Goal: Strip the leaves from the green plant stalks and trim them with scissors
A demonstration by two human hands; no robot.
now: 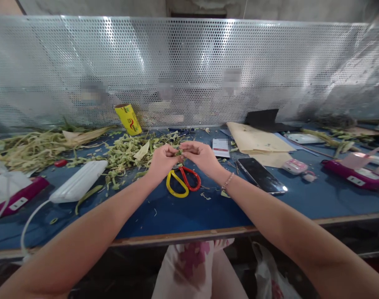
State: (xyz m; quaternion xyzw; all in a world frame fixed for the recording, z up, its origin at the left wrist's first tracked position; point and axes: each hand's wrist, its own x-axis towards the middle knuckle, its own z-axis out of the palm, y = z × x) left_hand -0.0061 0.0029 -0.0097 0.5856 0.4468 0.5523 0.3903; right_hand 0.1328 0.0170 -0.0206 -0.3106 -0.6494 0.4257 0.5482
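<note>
Both hands meet above the blue table. My left hand and my right hand pinch a small green plant piece between their fingertips. Directly under them lie scissors with one yellow and one red handle. Behind the hands spreads a heap of green stems and husks. A bracelet circles my right wrist.
A white power bank with a cable lies at left, a black phone at right. A yellow roll, brown paper sheets, magenta cases and a perforated metal screen stand behind. Plastic bags hang below the table edge.
</note>
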